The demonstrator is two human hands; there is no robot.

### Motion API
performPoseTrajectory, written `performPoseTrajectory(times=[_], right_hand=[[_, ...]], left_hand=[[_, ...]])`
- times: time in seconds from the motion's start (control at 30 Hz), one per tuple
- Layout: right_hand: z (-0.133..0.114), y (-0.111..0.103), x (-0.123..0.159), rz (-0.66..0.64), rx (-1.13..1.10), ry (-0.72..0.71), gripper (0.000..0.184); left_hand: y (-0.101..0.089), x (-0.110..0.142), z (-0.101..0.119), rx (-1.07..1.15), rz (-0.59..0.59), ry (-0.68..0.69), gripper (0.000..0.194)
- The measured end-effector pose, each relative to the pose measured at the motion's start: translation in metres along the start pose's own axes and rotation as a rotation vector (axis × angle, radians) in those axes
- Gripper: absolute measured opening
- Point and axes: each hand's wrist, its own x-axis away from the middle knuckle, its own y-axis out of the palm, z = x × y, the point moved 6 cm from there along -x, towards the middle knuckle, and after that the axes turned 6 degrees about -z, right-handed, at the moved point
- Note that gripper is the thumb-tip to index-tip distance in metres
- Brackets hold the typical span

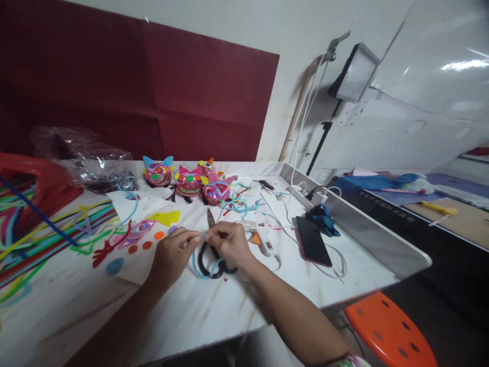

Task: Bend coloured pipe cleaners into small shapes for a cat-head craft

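Note:
Just above the table, my left hand and my right hand meet fingertip to fingertip. Both pinch a light blue pipe cleaner, whose strand seems to loop down below the fingers. Under my right hand lies a pair of scissors with black handles, partly covered. Orange felt-like discs, a blue disc and a pink eye-shaped coil lie left of my left hand. Several colourful animal-head crafts stand behind.
Bundled pipe cleaners and a red bag fill the left side. To the right are a white device with a cable, a phone and a raised table edge. An orange stool stands below.

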Motion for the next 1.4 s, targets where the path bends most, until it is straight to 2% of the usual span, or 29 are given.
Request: performPoseTrajectory(times=[0.1, 0.23, 0.33, 0.43, 0.53, 0.6, 0.7, 0.83, 1.0, 1.17, 1.3, 1.4], right_hand=[[0.006, 0.005, 0.002, 0.066, -0.224, 0.120, 0.011], [0.005, 0.011, 0.006, 0.158, -0.365, 0.194, 0.009], [0.007, 0.015, 0.009, 0.192, -0.427, 0.223, 0.012], [0.015, 0.018, 0.008, 0.136, -0.450, 0.228, 0.015], [0.023, 0.016, 0.003, -0.006, -0.358, 0.182, 0.018], [0.023, 0.009, 0.000, -0.046, -0.201, 0.098, 0.023], [0.011, 0.002, -0.001, -0.086, 0.061, -0.073, 0.019], [-0.008, 0.004, 0.003, -0.152, 0.335, -0.259, 0.013], [-0.014, 0.011, 0.007, -0.219, 0.586, -0.301, 0.017], [-0.010, 0.003, 0.003, -0.123, 0.402, -0.206, 0.015], [0.001, -0.001, 0.002, 0.009, 0.101, -0.051, 0.011], [0.011, 0.004, 0.004, 0.111, -0.149, 0.087, 0.011]], left_hand=[[0.004, 0.001, -0.007, 0.124, 0.009, -0.126, 0.022], [0.016, 0.006, -0.017, 0.419, -0.014, -0.333, 0.025], [0.020, 0.007, -0.019, 0.507, 0.000, -0.378, 0.024], [0.018, 0.006, -0.018, 0.464, 0.005, -0.341, 0.023], [0.011, 0.004, -0.015, 0.313, -0.001, -0.254, 0.020], [0.007, 0.003, -0.010, 0.180, -0.009, -0.165, 0.016], [0.005, 0.003, 0.000, 0.004, -0.013, -0.018, 0.017], [0.008, 0.007, 0.008, -0.153, -0.018, 0.143, 0.024], [0.014, 0.009, 0.006, -0.226, -0.033, 0.184, 0.023], [0.005, 0.004, 0.004, -0.100, -0.015, 0.097, 0.014], [0.002, 0.002, -0.004, 0.021, -0.004, -0.065, 0.012], [0.008, 0.005, -0.012, 0.165, 0.017, -0.170, 0.012]])
